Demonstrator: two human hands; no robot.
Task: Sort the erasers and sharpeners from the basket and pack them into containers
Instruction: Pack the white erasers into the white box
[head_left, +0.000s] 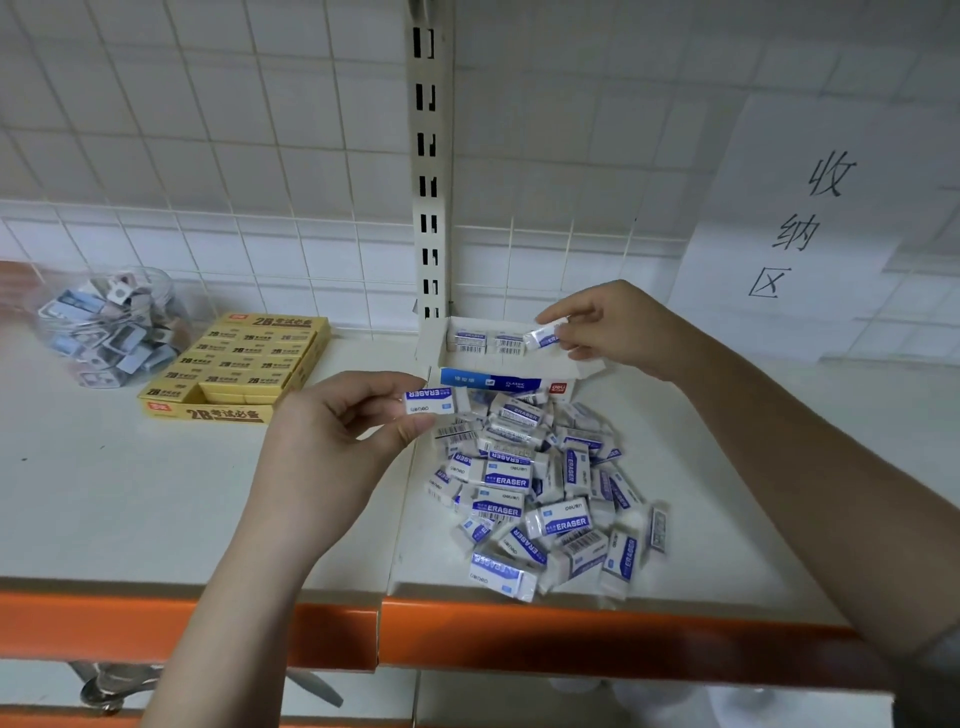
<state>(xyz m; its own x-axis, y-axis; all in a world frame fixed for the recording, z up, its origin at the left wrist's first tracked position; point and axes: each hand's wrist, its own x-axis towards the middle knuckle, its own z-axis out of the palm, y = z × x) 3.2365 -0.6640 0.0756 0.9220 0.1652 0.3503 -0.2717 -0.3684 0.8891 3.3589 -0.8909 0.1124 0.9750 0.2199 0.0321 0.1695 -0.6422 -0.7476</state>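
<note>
While the left hand (332, 431) pinches one blue-and-white eraser (428, 401) between thumb and fingertips, the right hand (618, 327) pinches a second eraser (543, 336) over the open white box (506, 382) at twelve o'clock — two erasers already stand inside. A loose eraser pile (540, 493) lies at five o'clock; at ten o'clock sit a yellow box (236, 364) and a clear jar (111, 325) of sharpeners.
</note>
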